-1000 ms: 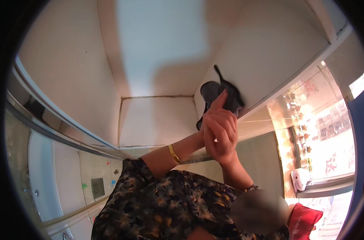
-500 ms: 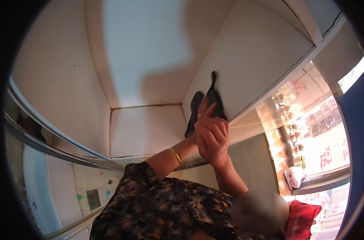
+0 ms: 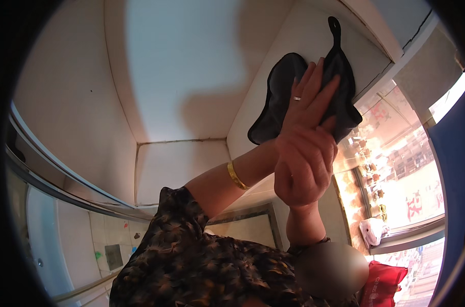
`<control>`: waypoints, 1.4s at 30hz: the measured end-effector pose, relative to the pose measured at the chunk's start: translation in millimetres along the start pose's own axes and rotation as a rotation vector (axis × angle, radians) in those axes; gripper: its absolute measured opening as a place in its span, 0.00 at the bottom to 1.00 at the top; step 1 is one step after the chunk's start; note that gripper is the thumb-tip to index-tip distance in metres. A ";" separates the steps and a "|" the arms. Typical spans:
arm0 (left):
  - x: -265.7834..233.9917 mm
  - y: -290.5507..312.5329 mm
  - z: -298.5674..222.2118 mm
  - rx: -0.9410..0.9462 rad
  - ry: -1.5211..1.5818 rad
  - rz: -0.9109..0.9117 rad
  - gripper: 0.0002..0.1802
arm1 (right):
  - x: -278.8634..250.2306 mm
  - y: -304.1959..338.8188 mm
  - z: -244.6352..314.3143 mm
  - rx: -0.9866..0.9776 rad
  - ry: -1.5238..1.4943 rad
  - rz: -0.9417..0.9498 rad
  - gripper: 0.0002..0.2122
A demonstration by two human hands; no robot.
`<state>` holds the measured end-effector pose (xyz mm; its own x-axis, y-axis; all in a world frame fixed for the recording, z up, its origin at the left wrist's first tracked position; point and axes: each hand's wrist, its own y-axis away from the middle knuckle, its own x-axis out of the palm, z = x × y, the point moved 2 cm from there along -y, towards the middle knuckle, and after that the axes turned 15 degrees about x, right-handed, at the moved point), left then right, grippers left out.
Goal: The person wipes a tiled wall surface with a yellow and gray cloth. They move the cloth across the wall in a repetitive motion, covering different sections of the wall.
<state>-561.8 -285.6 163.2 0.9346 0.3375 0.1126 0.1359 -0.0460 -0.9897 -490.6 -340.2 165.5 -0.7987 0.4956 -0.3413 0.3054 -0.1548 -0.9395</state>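
Note:
A dark grey cloth (image 3: 282,92) with black edging and a hanging loop spreads in front of the right-hand panel of a white box-like compartment (image 3: 184,171). Over the cloth lies my left hand (image 3: 310,100), fingers stretched and apart, a ring on one and a gold bangle on the wrist. Whether the cloth touches the panel I cannot tell. Just below, my right hand (image 3: 305,163) is closed, fingers curled, overlapping the base of my left hand. What it grips, if anything, is hidden.
A bright window area (image 3: 401,179) with items along a ledge is at right, a white bundle (image 3: 373,230) at its lower part. A red bag (image 3: 383,284) sits at lower right. A blue panel (image 3: 457,148) stands at far right, a tiled wall (image 3: 102,225) at lower left.
Both hands have moved up and to the right with the cloth. The cloth now shows spread wider, its loop near the compartment's upper right.

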 end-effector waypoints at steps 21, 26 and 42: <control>-147.7 356.7 21.2 -0.876 -0.756 0.143 0.20 | 166.2 252.9 -17.8 0.661 -0.316 0.721 0.20; -209.5 356.5 -16.6 -0.959 -0.939 0.296 0.22 | 218.0 301.8 22.5 0.380 -0.143 0.803 0.22; -278.5 370.9 -123.4 -0.618 -1.132 0.739 0.23 | 320.4 293.2 127.7 0.120 -0.195 1.019 0.28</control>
<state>-731.2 -512.7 -224.3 0.1462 0.5814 -0.8004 0.1414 -0.8131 -0.5647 -723.1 -335.9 -222.8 -0.2646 -0.0620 -0.9624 0.8364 -0.5115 -0.1970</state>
